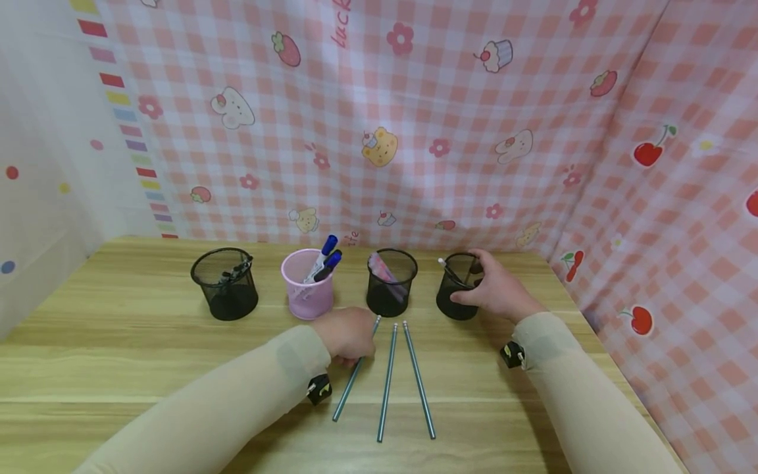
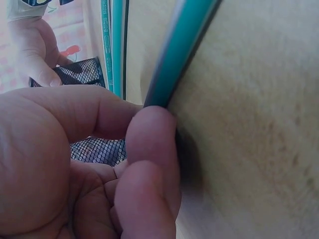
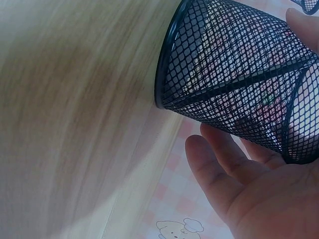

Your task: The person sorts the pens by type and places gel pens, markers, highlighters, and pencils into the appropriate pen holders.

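Three teal pencils lie spread on the wooden table in the head view: a left one (image 1: 349,391), a middle one (image 1: 387,385) and a right one (image 1: 419,382). My left hand (image 1: 348,333) pinches the left pencil between thumb and fingertips, close to the tabletop; the left wrist view shows this teal shaft (image 2: 180,50) rising from the fingers. At the far right, my right hand (image 1: 502,287) grips a black mesh pen holder (image 1: 456,304), thumb in front and fingers around the back. One white-tipped pencil (image 1: 448,270) leans inside that holder, which stands upright.
Left of the gripped holder stand a black mesh holder (image 1: 387,299) with a pinkish item, a pink holder (image 1: 310,303) with blue-capped markers (image 1: 328,263), and another black mesh holder (image 1: 232,303) with dark items. A checked cloth (image 1: 379,99) hangs behind and at the right.
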{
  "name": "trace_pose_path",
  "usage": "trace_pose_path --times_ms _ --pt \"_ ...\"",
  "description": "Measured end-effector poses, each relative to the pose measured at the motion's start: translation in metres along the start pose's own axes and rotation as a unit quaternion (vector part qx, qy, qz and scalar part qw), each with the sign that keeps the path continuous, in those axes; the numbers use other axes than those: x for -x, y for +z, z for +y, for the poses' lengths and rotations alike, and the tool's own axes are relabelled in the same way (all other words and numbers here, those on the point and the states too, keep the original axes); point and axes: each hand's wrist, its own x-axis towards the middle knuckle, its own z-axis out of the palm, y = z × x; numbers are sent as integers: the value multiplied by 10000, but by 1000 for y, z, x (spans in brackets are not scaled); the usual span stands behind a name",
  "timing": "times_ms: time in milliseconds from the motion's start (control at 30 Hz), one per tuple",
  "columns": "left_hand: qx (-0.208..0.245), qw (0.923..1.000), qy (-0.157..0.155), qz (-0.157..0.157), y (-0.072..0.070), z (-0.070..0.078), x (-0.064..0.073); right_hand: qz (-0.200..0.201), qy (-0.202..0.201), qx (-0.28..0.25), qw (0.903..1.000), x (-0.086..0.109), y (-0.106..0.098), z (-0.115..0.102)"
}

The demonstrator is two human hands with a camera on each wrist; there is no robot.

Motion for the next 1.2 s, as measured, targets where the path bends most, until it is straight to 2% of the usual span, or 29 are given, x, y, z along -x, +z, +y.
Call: trace_pose_path --times_ms 1200 --pt "-243 9997 83 35 0 1 2 44 -46 4 10000 3 0 -4"
